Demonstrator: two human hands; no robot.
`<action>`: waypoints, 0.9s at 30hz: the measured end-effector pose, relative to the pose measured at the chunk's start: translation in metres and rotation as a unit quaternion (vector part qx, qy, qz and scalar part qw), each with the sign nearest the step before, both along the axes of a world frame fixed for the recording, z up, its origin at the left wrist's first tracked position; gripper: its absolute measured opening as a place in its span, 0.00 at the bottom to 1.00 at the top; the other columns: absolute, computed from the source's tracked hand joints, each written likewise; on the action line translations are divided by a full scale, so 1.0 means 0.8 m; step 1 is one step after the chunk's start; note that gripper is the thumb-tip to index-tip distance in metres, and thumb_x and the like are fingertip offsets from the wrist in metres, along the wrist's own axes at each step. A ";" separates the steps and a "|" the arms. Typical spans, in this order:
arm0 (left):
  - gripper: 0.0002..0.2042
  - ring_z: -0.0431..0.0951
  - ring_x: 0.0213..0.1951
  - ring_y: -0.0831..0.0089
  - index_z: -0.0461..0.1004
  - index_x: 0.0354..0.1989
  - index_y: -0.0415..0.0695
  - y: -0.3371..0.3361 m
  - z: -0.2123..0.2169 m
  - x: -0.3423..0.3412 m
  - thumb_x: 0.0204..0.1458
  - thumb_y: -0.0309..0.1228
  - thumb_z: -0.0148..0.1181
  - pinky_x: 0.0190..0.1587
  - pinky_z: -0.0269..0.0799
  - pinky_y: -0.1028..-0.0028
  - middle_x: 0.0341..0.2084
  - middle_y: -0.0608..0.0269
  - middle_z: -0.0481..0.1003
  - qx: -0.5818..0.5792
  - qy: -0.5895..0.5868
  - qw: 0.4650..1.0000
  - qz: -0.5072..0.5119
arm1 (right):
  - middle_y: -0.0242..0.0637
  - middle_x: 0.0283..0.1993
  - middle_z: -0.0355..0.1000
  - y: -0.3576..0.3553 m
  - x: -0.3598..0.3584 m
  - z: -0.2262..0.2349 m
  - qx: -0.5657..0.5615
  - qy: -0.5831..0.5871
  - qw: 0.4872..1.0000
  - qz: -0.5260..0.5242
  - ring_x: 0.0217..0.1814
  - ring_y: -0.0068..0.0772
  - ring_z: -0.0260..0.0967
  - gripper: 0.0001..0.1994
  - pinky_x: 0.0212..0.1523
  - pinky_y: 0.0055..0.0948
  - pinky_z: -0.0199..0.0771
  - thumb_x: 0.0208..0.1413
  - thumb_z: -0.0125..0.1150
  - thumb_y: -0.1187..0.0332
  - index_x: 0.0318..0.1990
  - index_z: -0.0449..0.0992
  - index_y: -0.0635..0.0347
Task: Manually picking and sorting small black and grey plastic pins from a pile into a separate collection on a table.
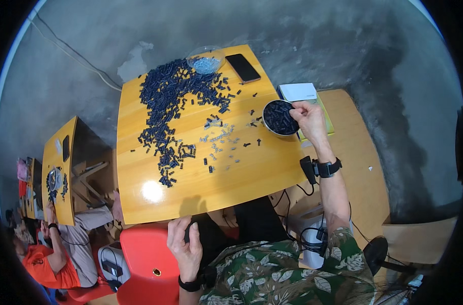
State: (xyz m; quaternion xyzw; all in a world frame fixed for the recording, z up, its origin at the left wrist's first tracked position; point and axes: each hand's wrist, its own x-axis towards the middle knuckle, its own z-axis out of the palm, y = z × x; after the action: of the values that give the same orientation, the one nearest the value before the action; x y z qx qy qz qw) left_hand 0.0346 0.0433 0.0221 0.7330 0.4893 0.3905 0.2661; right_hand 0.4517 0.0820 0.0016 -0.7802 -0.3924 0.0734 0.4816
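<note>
My right hand (pixel 309 121) is closed at the right rim of a round bowl (pixel 282 133), thumb and fingers pinched there. Small black plastic pieces (pixel 280 117) fill the bowl, which is at the table's right edge. My left hand (pixel 185 243) is held low, just off the near edge, with its fingers curled. Something dark shows between its thumb and fingers, but I cannot make out what it is. A large heap of the same black pieces (pixel 165 91) spreads over the left and far part of the yellow table (pixel 241 188). Small clear pieces (pixel 219 136) lie scattered in the middle.
A clear dish with pale blue bits (pixel 206 64) and a phone (pixel 243 68) sit at the far edge. A white box (pixel 298 92) is beyond the bowl. Near the left hand stands a red chair (pixel 145 254). Another person (pixel 53 259) sits at a table on the left.
</note>
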 end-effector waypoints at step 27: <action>0.05 0.78 0.34 0.64 0.76 0.39 0.36 0.064 -0.038 -0.017 0.56 0.23 0.60 0.39 0.74 0.71 0.34 0.53 0.76 -0.071 -0.004 0.997 0.007 | 0.41 0.32 0.72 0.043 -0.252 -0.009 -0.030 -0.036 0.978 0.202 0.33 0.44 0.73 0.03 0.33 0.37 0.71 0.53 0.62 0.73 0.35 0.79 0.59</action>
State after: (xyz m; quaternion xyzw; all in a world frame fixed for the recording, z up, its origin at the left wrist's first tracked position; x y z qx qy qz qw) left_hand 0.0206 0.0945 -0.0084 0.7072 0.5199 0.3597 0.3165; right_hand 0.2499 0.1161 -0.0058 -0.7007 -0.5569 0.1530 0.4189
